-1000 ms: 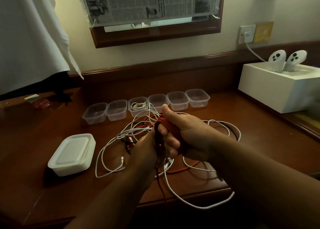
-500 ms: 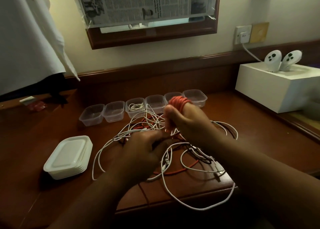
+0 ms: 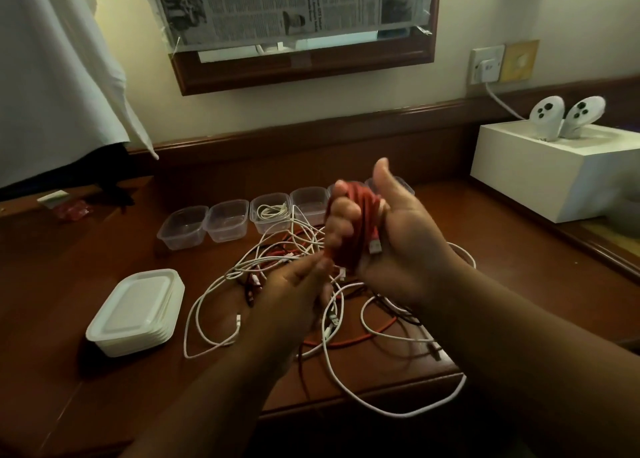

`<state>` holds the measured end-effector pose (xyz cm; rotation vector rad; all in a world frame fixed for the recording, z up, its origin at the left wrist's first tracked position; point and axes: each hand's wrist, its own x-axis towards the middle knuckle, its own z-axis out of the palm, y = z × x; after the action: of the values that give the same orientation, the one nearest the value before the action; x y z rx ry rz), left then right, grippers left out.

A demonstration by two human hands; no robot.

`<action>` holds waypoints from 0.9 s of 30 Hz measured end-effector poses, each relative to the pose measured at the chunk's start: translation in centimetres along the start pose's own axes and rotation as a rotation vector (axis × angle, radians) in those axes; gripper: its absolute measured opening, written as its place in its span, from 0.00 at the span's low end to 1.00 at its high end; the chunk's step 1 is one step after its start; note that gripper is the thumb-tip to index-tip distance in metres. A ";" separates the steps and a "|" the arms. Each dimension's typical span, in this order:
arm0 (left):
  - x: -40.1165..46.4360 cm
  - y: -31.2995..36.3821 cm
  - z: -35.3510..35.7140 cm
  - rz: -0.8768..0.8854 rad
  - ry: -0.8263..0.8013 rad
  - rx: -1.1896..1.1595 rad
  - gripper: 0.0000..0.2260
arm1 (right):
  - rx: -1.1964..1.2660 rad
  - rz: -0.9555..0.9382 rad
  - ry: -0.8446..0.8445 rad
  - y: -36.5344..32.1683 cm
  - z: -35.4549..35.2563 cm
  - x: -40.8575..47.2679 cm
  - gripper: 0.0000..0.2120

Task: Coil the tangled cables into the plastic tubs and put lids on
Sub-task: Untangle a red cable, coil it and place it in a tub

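My right hand (image 3: 407, 239) is raised above the desk, palm toward me and thumb up. It grips a red cable coil (image 3: 356, 225) wound around its fingers, with a plug end lying against the palm. Just below, my blurred left hand (image 3: 294, 291) pinches the coil's lower end. A tangle of white and red cables (image 3: 273, 270) lies on the desk under both hands. Several clear plastic tubs (image 3: 183, 227) stand in a row behind it, and one tub (image 3: 272, 212) holds a coiled white cable. To the left is a stack of white lids (image 3: 135, 314).
A white box (image 3: 554, 177) with two white controllers (image 3: 550, 113) sits at the right, wired to a wall socket (image 3: 486, 64). One white cable loop (image 3: 415, 409) hangs over the desk's front edge. White cloth (image 3: 52, 77) hangs at the far left.
My right hand has turned palm toward me and lifted slightly with the red coil. My left hand has moved up to the coil's lower end. The view has shifted a little.
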<state>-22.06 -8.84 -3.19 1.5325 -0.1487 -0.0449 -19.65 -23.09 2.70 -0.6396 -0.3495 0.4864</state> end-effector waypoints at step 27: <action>0.3 1.7 -1.1 0.111 0.160 -0.172 0.08 | 0.013 0.170 -0.068 1.0 0.4 -0.1 0.32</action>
<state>-21.69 -7.76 -1.48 1.3479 -0.0992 0.1494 -20.21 -22.26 2.31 -0.6446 -0.3575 0.6735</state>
